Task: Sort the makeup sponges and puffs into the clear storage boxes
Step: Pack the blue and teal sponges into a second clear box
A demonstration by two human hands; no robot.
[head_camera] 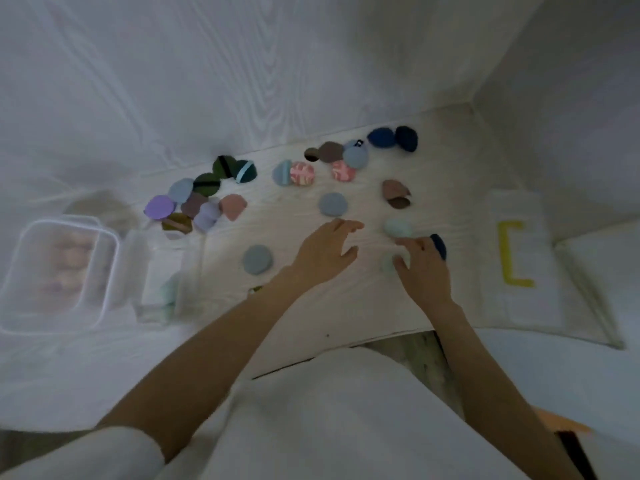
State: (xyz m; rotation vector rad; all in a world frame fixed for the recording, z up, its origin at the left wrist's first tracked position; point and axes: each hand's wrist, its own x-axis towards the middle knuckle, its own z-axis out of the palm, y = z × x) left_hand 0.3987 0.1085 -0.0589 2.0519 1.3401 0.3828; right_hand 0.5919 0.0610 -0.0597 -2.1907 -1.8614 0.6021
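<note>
Mid-sort: both hands reach among scattered puffs on a pale mat

Currently a person leans over a pale mat [346,306] strewn with round makeup puffs, seen from a head-worn camera looking down. Every place below is given relative to the right hand [424,268], which sits toward the mat's right side.

That hand's fingers curl down over a pale mint puff [389,264], which shows at the fingertips on the hand's left edge; it appears to be gripping it, though blur hides the exact hold. A dark blue puff [439,245] peeks out just beyond the hand's far right edge, touching or nearly touching the fingers; whether it is held cannot be told. A second mint puff [398,227] lies just beyond the fingertips, apart from them.

The left hand [327,252] hovers just left of the right hand, fingers loosely spread and holding nothing. A grey-blue puff [333,204] lies just ahead of its fingertips, so the left hand is the nearer one for it. Another grey-blue puff [258,259] lies further left, beside the left wrist.

Far to the left stand the clear storage boxes [59,271], well apart from both hands, so any puff picked up likely has to travel leftward across the mat
</note>
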